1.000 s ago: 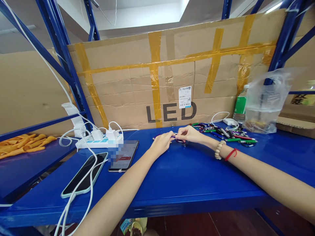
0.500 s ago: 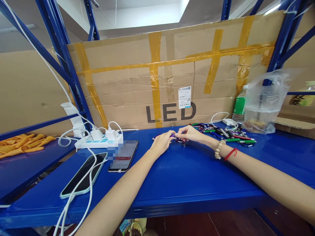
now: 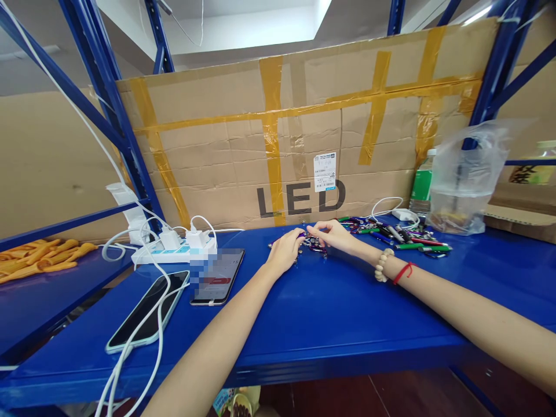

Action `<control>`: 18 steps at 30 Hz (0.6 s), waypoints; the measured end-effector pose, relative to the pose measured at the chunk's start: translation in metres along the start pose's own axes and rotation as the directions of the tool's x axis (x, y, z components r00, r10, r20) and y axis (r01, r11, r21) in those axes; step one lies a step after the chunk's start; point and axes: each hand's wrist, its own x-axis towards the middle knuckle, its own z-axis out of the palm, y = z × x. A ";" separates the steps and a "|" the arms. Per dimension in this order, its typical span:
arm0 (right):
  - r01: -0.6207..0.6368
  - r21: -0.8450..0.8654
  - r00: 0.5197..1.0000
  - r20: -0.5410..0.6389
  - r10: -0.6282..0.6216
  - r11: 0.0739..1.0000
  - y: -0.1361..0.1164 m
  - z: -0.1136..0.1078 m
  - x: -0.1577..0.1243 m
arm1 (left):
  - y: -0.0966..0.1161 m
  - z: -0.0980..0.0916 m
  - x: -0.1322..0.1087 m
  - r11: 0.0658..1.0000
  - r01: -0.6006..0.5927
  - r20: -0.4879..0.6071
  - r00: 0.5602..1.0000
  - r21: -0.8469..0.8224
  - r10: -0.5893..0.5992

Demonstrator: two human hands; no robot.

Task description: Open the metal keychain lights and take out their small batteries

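My left hand [image 3: 284, 252] is closed, with a purple pen [image 3: 302, 234] showing at its fingertips. Close beside it on the right, my right hand [image 3: 332, 234] has thumb and forefinger brought together near the pen's end; what they pinch, if anything, is too small to make out. Under and between both hands lies a small group of purple and silvery pens [image 3: 319, 249], partly hidden by the fingers. Farther right, a loose heap of pens [image 3: 397, 236] in green, blue, red, black and silver spreads over the blue shelf [image 3: 330, 313].
Two phones [image 3: 150, 310] [image 3: 217, 281] with white cables lie left, before a white power strip [image 3: 174, 253]. A green-labelled bottle [image 3: 422, 184], a clear plastic bag [image 3: 463, 197] and a white charger [image 3: 403, 215] stand back right. Taped cardboard [image 3: 217, 162] closes the back.
My right fingers have drawn slightly up and away from the group of pens, uncovering more of it. My left hand stays almost in place. The view has shifted slightly.
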 end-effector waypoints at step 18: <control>-0.047 0.101 0.997 0.059 0.041 0.994 0.009 0.001 0.000 | -0.003 -0.002 -0.001 0.974 -0.148 0.064 0.988 0.169 0.139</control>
